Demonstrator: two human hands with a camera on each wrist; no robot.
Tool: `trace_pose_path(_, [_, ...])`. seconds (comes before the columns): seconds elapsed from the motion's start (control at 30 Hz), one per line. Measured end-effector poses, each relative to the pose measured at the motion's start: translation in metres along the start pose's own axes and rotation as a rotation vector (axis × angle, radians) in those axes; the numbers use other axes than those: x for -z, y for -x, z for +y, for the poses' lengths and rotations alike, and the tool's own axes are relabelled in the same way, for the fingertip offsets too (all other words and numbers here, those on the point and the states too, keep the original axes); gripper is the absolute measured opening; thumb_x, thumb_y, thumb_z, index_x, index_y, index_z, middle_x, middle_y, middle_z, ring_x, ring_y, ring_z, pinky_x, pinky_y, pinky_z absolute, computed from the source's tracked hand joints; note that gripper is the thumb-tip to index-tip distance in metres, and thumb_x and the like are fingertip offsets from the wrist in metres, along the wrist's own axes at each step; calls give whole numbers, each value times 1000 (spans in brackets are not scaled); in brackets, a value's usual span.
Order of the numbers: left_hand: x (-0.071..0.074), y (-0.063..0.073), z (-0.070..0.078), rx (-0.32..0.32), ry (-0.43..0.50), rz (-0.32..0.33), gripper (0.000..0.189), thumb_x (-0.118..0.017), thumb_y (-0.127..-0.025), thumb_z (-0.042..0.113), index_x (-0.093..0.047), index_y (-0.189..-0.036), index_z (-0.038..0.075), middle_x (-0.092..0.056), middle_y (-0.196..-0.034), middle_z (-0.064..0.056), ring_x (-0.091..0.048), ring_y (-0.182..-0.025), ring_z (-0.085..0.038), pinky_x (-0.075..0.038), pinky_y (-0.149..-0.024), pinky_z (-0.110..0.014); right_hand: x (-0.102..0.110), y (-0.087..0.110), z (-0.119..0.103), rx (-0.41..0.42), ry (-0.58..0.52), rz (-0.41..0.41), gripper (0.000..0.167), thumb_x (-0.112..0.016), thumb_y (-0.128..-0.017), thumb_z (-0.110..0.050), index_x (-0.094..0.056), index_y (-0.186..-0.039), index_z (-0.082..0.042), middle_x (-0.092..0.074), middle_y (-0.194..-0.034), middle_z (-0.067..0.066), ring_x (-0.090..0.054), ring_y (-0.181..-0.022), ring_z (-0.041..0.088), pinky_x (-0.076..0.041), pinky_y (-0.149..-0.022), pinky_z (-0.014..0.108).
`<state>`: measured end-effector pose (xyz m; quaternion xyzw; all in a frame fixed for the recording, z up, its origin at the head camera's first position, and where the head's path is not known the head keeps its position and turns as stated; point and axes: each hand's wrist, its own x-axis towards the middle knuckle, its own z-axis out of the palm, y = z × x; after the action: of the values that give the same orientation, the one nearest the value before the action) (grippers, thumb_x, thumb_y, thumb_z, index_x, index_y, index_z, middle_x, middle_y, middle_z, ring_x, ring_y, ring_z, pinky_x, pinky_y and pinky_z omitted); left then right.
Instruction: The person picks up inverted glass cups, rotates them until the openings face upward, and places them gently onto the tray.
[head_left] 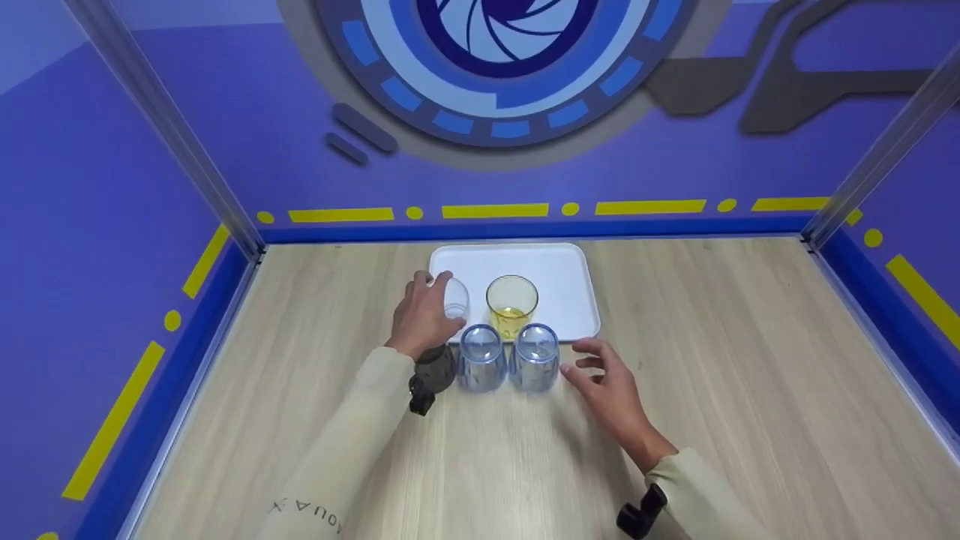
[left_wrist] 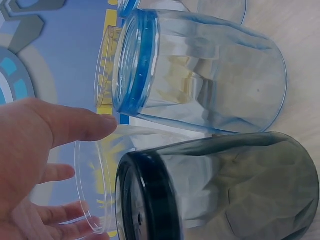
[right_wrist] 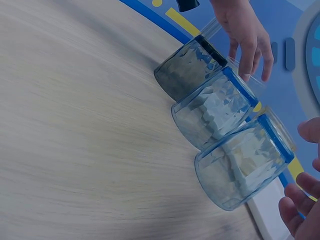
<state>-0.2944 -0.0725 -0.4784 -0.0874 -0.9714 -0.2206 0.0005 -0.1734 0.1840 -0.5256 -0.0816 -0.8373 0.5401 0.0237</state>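
Around the rim of a clear glass (head_left: 457,297) on the white tray (head_left: 561,274), my left hand (head_left: 426,311) has its thumb and fingers spread; whether they touch it I cannot tell. A yellowish glass (head_left: 513,294) stands upright on the tray to the right. In front stand two upside-down bluish glasses, the left bluish glass (head_left: 482,366) and the right bluish glass (head_left: 535,367). An upside-down dark grey glass (left_wrist: 250,190) stands beside them, partly hidden under my left wrist in the head view. My right hand (head_left: 611,386), fingers loosely bent and holding nothing, is just right of the right bluish glass.
The wooden table (head_left: 735,360) extends to both sides and towards me. Blue printed panels (head_left: 637,176) enclose it at the back, left and right, with metal posts (head_left: 877,154) in the corners. The tray lies near the back panel.
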Motion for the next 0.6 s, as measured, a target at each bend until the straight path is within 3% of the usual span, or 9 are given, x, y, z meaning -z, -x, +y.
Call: trace_pose_path(0.6, [-6,-6,-5,-3,-7,4,73,-77,-80,28,-43,-144,15,-40,-141,-18,-46,-123,-31,-51,-92,-47,4,0,4,-17,-16,-11,44,-66,-91,-23,-50,-130,-10,-54,-134,10,-55,-117,23,-44,-99,42])
